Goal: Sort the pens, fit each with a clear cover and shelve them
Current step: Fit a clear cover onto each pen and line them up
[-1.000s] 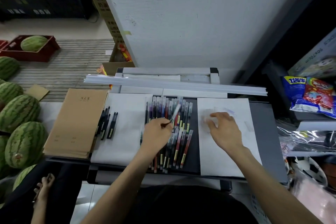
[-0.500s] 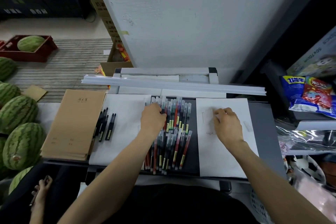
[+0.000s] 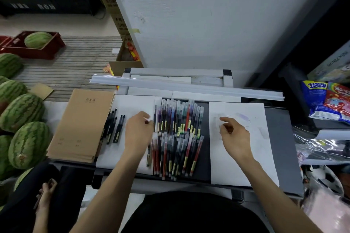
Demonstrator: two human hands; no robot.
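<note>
Just left of the pens (image 3: 178, 134), left grip (image 3: 139, 134) curls, hold unclear; right grip (image 3: 235, 136), opposite, hangs loose, empty.

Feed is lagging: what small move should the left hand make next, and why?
Probably lift one pen from the left edge of the mixed pile of coloured plastic pens: the left hand is there, grip blurred, and only a few black pens lie sorted on the white paper sheet.

Watermelons (image 3: 22, 111) green-striped; notebooks (image 3: 81, 126) tan; pens (image 3: 180, 134) apparently multicoloured.
</note>
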